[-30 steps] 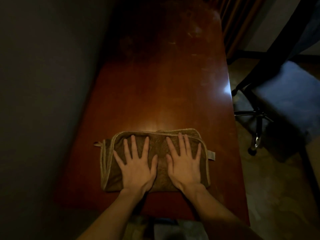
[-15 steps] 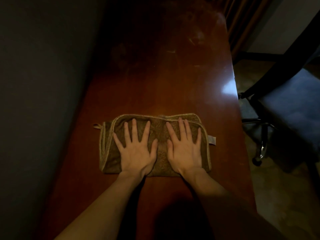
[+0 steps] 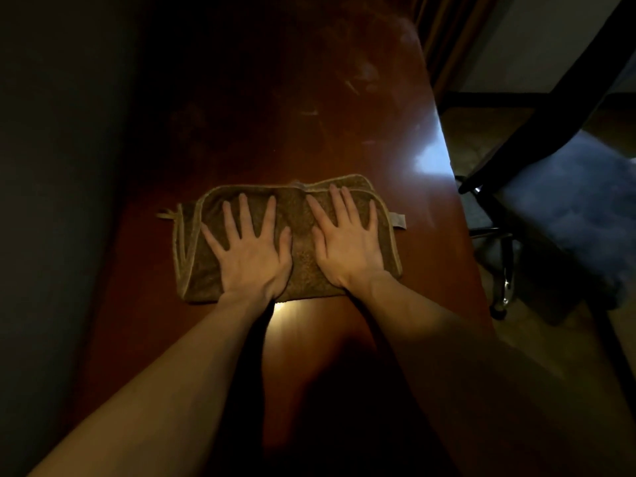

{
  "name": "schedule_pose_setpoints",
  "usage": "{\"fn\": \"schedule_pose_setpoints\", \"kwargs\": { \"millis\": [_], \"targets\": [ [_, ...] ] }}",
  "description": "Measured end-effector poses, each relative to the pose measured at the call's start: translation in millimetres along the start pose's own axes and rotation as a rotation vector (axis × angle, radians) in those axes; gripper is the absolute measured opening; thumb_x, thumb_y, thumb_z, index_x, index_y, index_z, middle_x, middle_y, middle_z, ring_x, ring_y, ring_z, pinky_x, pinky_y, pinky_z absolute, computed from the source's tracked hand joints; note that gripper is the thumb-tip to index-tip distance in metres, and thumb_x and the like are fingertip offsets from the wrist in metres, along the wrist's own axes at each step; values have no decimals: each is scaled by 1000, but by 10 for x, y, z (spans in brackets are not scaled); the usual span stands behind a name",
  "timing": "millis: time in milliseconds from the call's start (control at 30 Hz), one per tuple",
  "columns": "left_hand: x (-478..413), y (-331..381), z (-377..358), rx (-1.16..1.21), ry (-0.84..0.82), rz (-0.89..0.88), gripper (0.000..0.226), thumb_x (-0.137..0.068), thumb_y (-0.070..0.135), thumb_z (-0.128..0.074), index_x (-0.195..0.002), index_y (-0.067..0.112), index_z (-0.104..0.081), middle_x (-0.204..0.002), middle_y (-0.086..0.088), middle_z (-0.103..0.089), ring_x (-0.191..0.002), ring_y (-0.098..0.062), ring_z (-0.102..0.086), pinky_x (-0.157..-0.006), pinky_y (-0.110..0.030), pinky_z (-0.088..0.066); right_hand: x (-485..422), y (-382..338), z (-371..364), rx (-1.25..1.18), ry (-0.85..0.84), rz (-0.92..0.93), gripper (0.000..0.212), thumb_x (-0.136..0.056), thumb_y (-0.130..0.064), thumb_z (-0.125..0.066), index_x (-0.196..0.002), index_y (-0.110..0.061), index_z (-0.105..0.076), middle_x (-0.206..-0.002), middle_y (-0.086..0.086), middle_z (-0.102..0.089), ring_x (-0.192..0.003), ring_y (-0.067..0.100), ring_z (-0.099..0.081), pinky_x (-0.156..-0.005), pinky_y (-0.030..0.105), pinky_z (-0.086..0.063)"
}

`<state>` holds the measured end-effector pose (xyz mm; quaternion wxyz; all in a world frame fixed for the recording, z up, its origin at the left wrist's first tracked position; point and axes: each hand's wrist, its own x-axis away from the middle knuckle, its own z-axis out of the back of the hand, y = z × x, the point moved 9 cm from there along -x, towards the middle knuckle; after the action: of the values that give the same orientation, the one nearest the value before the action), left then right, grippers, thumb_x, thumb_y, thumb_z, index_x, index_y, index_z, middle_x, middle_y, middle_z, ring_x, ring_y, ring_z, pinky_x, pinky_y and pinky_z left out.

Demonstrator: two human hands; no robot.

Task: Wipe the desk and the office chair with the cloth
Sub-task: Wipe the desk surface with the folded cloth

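Note:
A folded brown cloth (image 3: 299,235) with pale edging lies flat on the long reddish wooden desk (image 3: 309,115). My left hand (image 3: 249,251) presses on the cloth's left half, fingers straight and spread. My right hand (image 3: 346,241) presses on its right half the same way. Both palms lie flat, thumbs close to each other. The office chair (image 3: 564,215), with a dark frame and a bluish seat, stands to the right of the desk on the floor.
A dark wall (image 3: 58,201) runs along the desk's left side. Curtains (image 3: 447,32) hang past the desk's far right corner. The chair's wheeled base (image 3: 499,270) sits close to the desk's right edge. Dusty streaks mark the far desk surface.
Both hands have pushed the cloth away from me along the desk, toward its far end. More of the desk shows between the cloth and my body.

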<state>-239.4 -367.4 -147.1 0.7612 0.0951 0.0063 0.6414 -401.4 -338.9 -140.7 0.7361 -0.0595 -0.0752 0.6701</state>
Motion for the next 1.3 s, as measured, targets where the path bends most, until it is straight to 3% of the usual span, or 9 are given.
{"fn": "schedule_pose_setpoints", "kwargs": {
  "millis": [433, 700, 1300],
  "targets": [
    [-1072, 145, 102, -39, 52, -50, 68, -98, 67, -8, -161, 42, 0, -171, -7, 2, -157, -32, 7, -119, -69, 7, -947, 209, 69, -13, 48, -22, 61, -100, -47, -19, -160, -37, -14, -170, 6, -5, -156, 22, 3, -121, 62, 0],
    [-1150, 163, 120, -58, 63, -59, 70, -97, 68, -8, -161, 41, 0, -171, -6, 2, -157, -30, 7, -120, -68, 6, -1001, 224, 54, -9, 39, -22, 64, -98, -46, -18, -161, -35, -10, -170, 7, -1, -156, 23, 7, -121, 62, 2],
    [1113, -367, -71, -38, 89, -104, 71, -100, 73, -13, -162, 41, -1, -171, -5, 1, -158, -26, 7, -122, -62, 7, 1245, -421, -121, -26, -2, -53, 66, -99, -45, -18, -162, -30, -6, -169, 8, 5, -155, 23, 13, -122, 58, 3]
  ]
}}
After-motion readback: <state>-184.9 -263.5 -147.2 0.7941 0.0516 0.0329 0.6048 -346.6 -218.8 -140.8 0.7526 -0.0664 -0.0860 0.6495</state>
